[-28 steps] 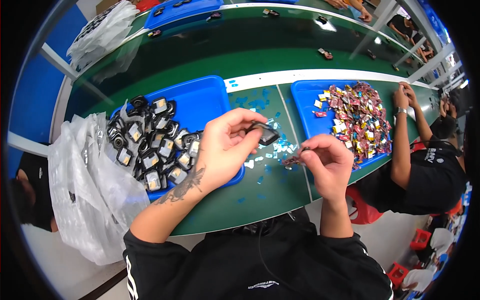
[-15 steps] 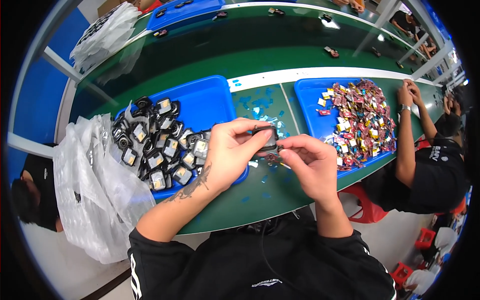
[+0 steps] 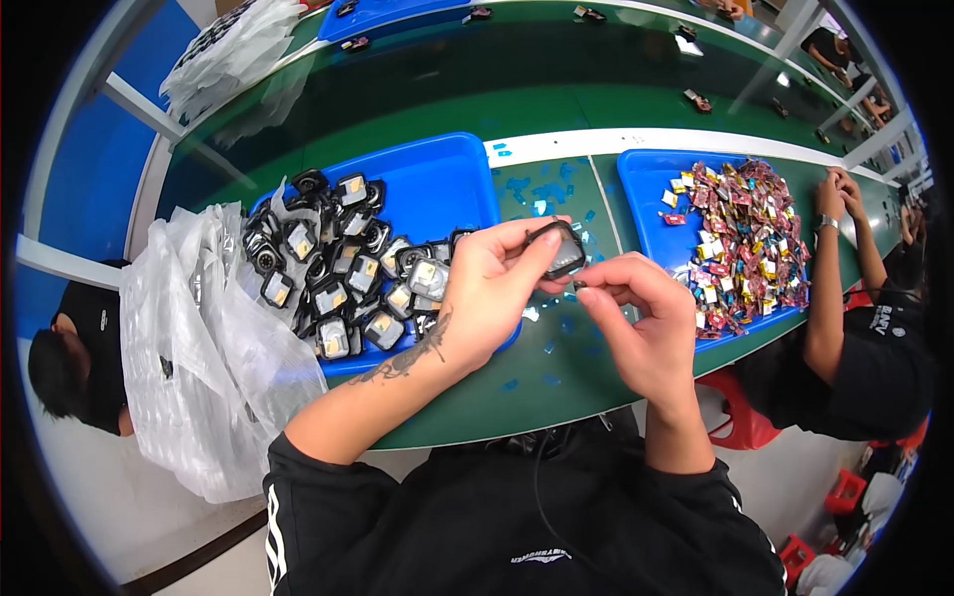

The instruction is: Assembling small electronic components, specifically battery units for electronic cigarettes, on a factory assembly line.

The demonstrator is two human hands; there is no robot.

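A: What could go wrong above this green, flat worktop (image 3: 477, 412)?

B: Between the two blue, rectangular plastic trays (image 3: 651, 219), the black, rounded-square plastic housing (image 3: 568, 255) is held in the air; it could slip, in my judgement, if the left thumb presses too weakly. Among the scattered, blue film pieces (image 3: 544, 192), the tiny, dark part (image 3: 579, 285) could be lost, because only fingertips keep it.

A: And how is the pose?

B: Both bare forearms (image 3: 397, 385) reach forward and converge. The left grip (image 3: 494, 288) clasps the housing, its thumb across the near side. The right grip (image 3: 646, 318) faces it, thumb and forefinger pinching the tiny part just beside the housing; whether these two touch, I cannot tell.
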